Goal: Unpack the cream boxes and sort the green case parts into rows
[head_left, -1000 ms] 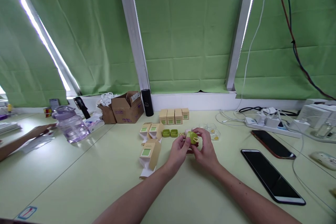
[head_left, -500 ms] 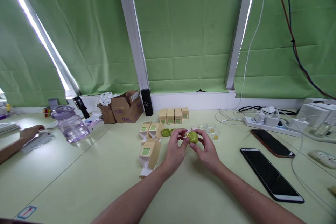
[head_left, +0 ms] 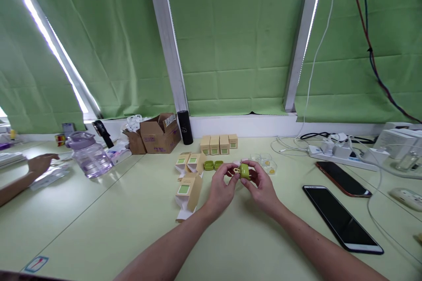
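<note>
A small olive-green rounded case [head_left: 244, 171] with a pale loop on its left side is held up between both hands. My left hand [head_left: 221, 188] pinches it near the loop. My right hand [head_left: 263, 188] grips its other side with thumb and fingers. Behind my left hand sit two green open pieces [head_left: 209, 165], like little trays or case halves. Left of that hand, a kraft box [head_left: 189, 191] lies with its white flap open, and two more open kraft boxes [head_left: 195, 162] are just behind it. Clear plastic cups [head_left: 271, 167] stand beyond my right hand.
Closed kraft boxes [head_left: 219, 145] stand in a row at the back. Two phones [head_left: 341, 217] and a power strip [head_left: 343, 158] with cables lie on the right. A purple water jug [head_left: 90, 158], a cardboard box [head_left: 160, 136] and another person's hand [head_left: 41, 164] are on the left.
The green case has turned in my fingers and shows a different side, with an edge standing out. On the left, the other person's hand has shifted slightly.
</note>
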`<action>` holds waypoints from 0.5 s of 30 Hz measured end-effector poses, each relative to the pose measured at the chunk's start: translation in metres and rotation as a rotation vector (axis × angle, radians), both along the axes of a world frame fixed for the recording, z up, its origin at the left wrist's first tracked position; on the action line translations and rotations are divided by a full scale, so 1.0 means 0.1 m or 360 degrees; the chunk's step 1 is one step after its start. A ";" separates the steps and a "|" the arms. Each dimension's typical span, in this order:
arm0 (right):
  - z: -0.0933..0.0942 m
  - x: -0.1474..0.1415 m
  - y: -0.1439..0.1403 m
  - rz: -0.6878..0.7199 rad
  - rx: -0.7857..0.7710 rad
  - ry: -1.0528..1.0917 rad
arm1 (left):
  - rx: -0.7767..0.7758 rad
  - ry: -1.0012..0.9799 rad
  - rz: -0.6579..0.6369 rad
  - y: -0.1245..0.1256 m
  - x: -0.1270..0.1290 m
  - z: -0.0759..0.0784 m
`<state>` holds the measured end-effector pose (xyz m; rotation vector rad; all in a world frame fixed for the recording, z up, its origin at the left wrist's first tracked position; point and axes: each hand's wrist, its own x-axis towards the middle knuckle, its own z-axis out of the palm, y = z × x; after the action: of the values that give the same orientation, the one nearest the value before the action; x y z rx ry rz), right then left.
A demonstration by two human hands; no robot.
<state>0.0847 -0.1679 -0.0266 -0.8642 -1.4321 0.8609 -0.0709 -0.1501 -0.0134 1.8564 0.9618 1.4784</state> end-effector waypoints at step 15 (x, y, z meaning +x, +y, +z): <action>-0.03 0.03 0.04 -0.0003 0.0039 0.0011 | -0.0042 0.0029 0.0067 0.00 0.00 0.01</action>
<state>0.0873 -0.1642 -0.0294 -0.8430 -1.4329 0.8423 -0.0711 -0.1501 -0.0126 1.8442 1.0300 1.4693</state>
